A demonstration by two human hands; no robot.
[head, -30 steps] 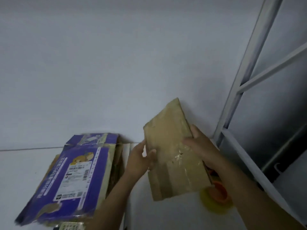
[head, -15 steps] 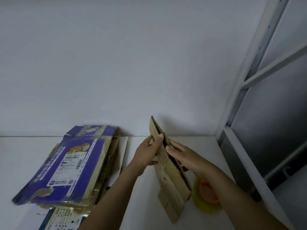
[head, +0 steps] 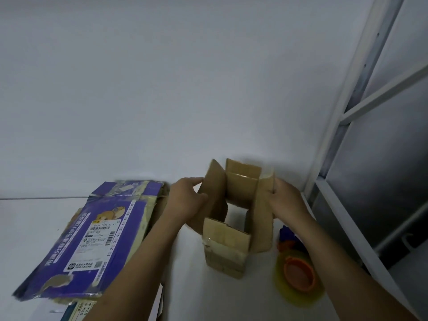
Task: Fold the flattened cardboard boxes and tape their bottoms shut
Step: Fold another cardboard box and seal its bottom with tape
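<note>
Both hands hold a small cardboard box open on the white table.

The left hand grips the box's left panel and the right hand curls round its right panel, with both forearms reaching forward. The box stands squared open near the wall, flaps raised. A purple flattened box lies just left of the left forearm. A yellow tape roll sits beside the right forearm, and a metal rack stands beyond.

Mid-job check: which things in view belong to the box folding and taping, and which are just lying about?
For the job: brown box, gripped by left hand and right hand; flattened purple boxes; yellow tape roll.
Lying about: blue and orange item beside the tape roll; metal rack.
</note>
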